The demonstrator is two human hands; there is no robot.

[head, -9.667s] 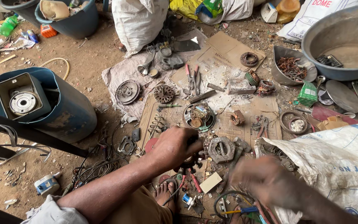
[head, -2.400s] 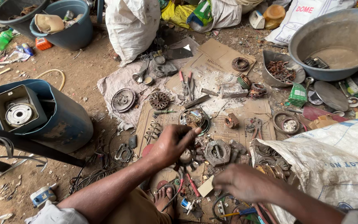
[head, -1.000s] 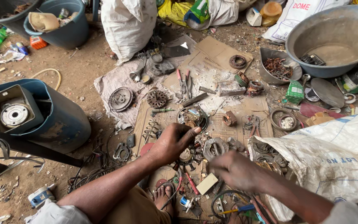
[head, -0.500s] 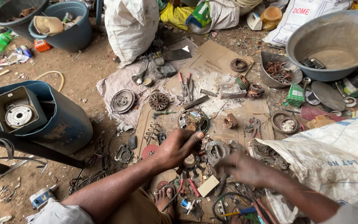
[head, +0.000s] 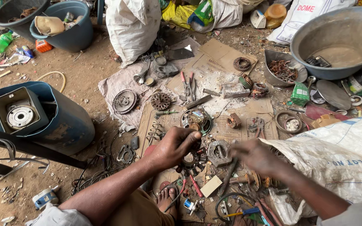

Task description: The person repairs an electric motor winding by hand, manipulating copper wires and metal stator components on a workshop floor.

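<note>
My left hand (head: 173,146) is closed on a small round motor part (head: 189,161) with dark windings, held just above the cardboard mat (head: 231,58). My right hand (head: 256,157) hovers to its right, blurred by motion; its grip cannot be made out. A dark rod-like tool (head: 230,172) lies just below that hand. Between the hands sits a grey metal motor housing (head: 218,151). A round stator with coloured wires (head: 196,119) lies just beyond my left hand. My bare foot (head: 166,199) rests under the left forearm.
A blue drum (head: 68,129) topped by a square metal housing (head: 19,115) stands at left. Red-handled pliers (head: 187,81), a toothed disc (head: 161,101), a metal bowl of copper scraps (head: 283,69) and a large metal basin (head: 340,37) lie beyond. A white sack (head: 340,155) crowds the right.
My right hand has risen from low by the sack toward the grey housing and is now blurred. My left hand stays on the motor part, shifted slightly.
</note>
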